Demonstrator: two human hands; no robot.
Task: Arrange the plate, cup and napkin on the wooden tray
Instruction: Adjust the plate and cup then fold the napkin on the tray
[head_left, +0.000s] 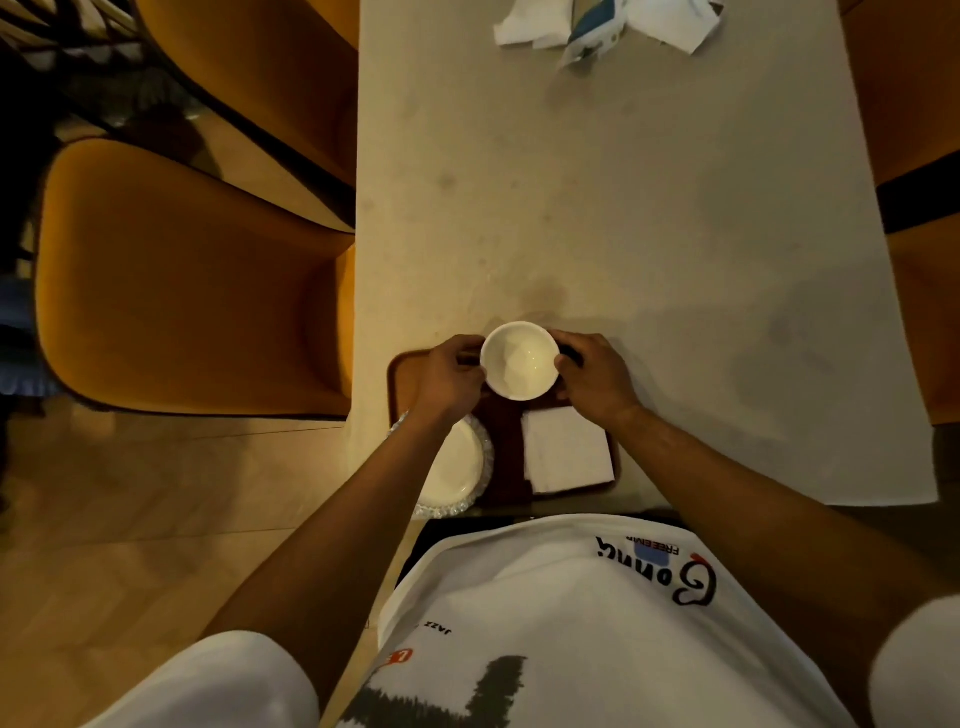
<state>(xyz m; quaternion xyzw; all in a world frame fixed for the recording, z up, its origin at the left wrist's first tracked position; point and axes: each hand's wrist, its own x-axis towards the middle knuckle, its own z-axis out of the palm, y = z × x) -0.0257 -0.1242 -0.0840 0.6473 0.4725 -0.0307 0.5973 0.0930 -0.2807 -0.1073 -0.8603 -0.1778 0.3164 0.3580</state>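
1. The cup (520, 359) is white and round, seen from straight above, its inside empty and glossy; it sits upright at the far end of the wooden tray (402, 370), a dark reddish-brown board with rounded corners lying at the near edge of the pale table (623, 208).
2. The plate (457, 470) is white with a frilled, clear-looking rim and lies on the tray's near left part, its edge reaching past the tray's side; the left forearm crosses over it.
3. The napkin (569, 451) is a white folded square lying flat on the tray's near right part, just beside the plate with a strip of bare tray between them.
4. The left hand (453, 376) curls partly closed around the cup's left side, fingers touching its wall.
5. The right hand (595, 375) does the same on the right side, fingers bent in against the wall (whether the thumb also touches cannot be told).
6. The cup stands between the two hands, gripped from both sides, farther from the person than plate and napkin.
7. Loose white papers (608, 23) lie well apart at the table's far end; orange chairs (182, 286) stand to the left.
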